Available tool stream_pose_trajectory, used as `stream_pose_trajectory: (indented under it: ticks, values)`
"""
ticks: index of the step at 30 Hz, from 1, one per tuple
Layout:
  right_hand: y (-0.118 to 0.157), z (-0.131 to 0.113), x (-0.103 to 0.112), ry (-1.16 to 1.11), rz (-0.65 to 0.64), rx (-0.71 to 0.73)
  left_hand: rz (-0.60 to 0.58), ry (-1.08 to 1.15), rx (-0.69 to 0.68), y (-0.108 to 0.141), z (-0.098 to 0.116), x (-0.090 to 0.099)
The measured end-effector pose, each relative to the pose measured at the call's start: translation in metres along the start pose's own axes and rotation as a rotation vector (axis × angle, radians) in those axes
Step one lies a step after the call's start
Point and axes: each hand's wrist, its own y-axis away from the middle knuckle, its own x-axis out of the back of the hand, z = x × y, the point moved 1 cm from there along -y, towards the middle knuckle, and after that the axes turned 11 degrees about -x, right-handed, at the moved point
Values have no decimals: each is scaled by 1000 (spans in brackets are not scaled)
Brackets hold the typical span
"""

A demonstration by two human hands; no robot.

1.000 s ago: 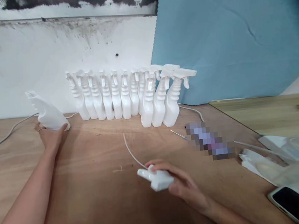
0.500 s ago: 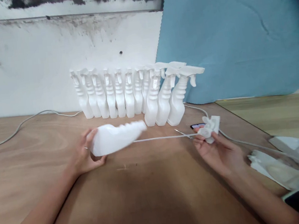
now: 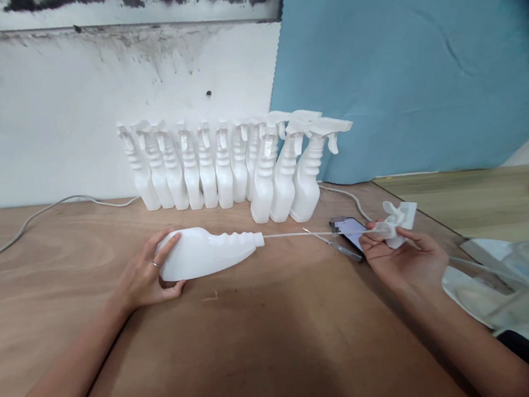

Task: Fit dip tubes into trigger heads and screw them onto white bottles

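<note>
My left hand (image 3: 151,272) grips the base of a white plastic spray bottle (image 3: 208,252), which is tilted on its side with its open neck facing right. On the right, my right hand (image 3: 402,259) pinches a white trigger sprayer head (image 3: 396,225) by its collar. A thin dip tube (image 3: 292,235) runs left from the sprayer head to the bottle's mouth. Its far end is at the neck; how deep it sits inside is hidden by the opaque plastic.
Several white spray bottles (image 3: 207,173) with trigger heads stand upright along the wall. A phone (image 3: 351,230) and a slim metal tool (image 3: 319,235) lie near my right hand. Clear plastic bags (image 3: 504,286) are at the right. A grey cable (image 3: 29,225) crosses the table.
The sprayer head in my right hand has moved right, away from the bottle. The bottle has levelled slightly, and its threaded neck now shows sharply beside the tube. My view has shifted slightly.
</note>
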Motion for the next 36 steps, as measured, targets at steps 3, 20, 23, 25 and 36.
stream_pose_trajectory:
  ticks: [3, 20, 23, 25, 36]
  values:
    - [-1, -1, 1, 46, -13, 9, -1, -5, -5, 0, -1, 0]
    - [50, 90, -30, 606, -248, -307, -42, 130, -144, -18, 34, -6]
    - [50, 87, -28, 637, -259, -334, -54, 133, -154, -17, 34, -6]
    - [50, 85, -28, 608, -272, -335, -54, 130, -156, -17, 34, -6]
    - [46, 91, -17, 688, -247, -277, -80, 130, -158, -16, 35, -9]
